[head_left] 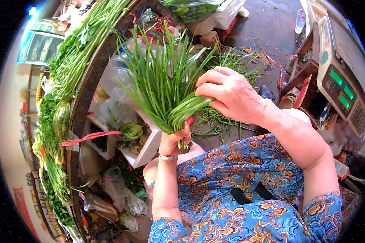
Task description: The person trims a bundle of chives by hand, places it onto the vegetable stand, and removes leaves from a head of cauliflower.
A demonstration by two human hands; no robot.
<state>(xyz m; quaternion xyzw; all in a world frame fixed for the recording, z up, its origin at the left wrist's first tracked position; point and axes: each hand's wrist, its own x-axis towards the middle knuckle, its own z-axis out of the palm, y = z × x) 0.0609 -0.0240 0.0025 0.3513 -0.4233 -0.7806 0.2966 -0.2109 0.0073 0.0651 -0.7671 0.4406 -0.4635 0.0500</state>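
Observation:
A thick bunch of green garlic chives [160, 83] fans upward in the middle of the view. My left hand [175, 141] is wrapped round its lower end, with the pale cut stems poking out beneath my fingers. A bit of red shows at the top of that fist. To the right, my right hand [233, 93] pinches the ends of some blades, which bend away sideways from the rest of the bunch. Loose chive scraps [219, 121] lie on the floor beneath and behind my hands.
On the left, a stall edge [91, 81] carries long green vegetables [79, 56]; a red strip [91, 138] hangs from it. Below stands a white foam box [144, 152] with a lettuce [132, 131]. A digital scale [340, 87] stands on the right, a plastic bottle [300, 21] behind.

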